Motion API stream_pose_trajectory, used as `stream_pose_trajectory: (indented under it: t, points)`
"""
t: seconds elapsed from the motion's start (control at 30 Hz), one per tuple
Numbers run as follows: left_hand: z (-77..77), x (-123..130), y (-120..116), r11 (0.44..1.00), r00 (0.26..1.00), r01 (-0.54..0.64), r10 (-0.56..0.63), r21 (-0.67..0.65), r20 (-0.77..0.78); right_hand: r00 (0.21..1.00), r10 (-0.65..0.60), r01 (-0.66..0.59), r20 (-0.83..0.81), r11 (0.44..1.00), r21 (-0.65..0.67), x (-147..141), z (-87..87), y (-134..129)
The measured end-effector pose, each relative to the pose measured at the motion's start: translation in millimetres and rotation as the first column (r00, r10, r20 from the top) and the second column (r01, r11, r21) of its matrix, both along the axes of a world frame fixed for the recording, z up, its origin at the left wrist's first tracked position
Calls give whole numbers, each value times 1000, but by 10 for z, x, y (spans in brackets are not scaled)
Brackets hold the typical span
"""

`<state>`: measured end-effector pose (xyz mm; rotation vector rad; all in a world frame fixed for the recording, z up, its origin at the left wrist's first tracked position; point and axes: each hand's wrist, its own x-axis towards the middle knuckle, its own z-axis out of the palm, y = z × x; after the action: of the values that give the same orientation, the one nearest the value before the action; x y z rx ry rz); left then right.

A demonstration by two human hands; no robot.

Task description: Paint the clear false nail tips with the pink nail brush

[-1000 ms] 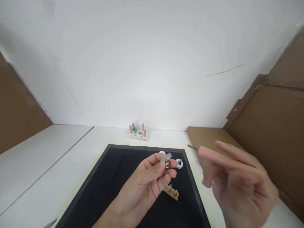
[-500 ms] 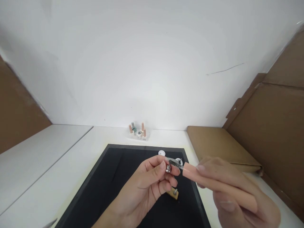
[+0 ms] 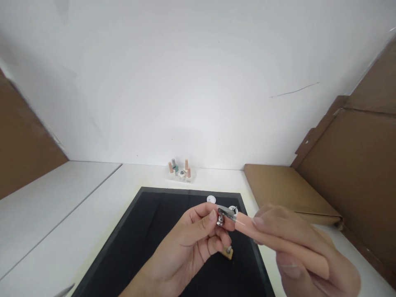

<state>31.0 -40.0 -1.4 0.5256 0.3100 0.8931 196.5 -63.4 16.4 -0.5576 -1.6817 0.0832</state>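
My left hand (image 3: 194, 243) is closed, pinching a small shiny metal holder (image 3: 220, 221) between thumb and fingers. On top of it sits a pale nail tip (image 3: 221, 207), coated grey-dark along part of its length. My right hand (image 3: 306, 251) grips the long peach cap of a nail polish brush (image 3: 278, 241). Its dark bristle end (image 3: 229, 214) lies against the nail tip, pointing left toward my left fingers. Just where bristles and nail meet is hard to make out.
A black mat (image 3: 133, 235) covers the white table. At the back stands a clear tray (image 3: 179, 179) of nail polish bottles, one uncapped. Two small white discs (image 3: 211, 199) and a wooden stand (image 3: 228, 253) lie behind my left hand. Cardboard (image 3: 278, 181) lies on the right.
The brush has shifted slightly left, its bristle end further along the nail tip. The metal holder has tilted a little; my left hand otherwise stays in place.
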Motion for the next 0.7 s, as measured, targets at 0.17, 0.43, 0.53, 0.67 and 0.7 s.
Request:
stream_pose_trajectory:
  t: [0.17,0.43,0.53,0.67,0.7]
  points:
    - [4,-29,-9,1000,1000,5,-6,-6,-23,1000,13,-13,-12,1000,-4,-20,8,-10]
    - [9,-53,-11,1000,1000,-1,1,-19,-18,999,1,-1,-38,1000,-2,-52,20,-8]
    - [13,-66,-14,1000,1000,-3,2,-27,-20,998,-21,21,-62,1000,-6,-93,49,-14]
    - [34,-99,-5,998,1000,-3,2,-56,-17,993,-57,62,-106,997,38,-153,72,-21]
    - [42,-110,-3,998,1000,-6,5,-65,-16,991,-59,65,-118,997,41,-163,76,-22]
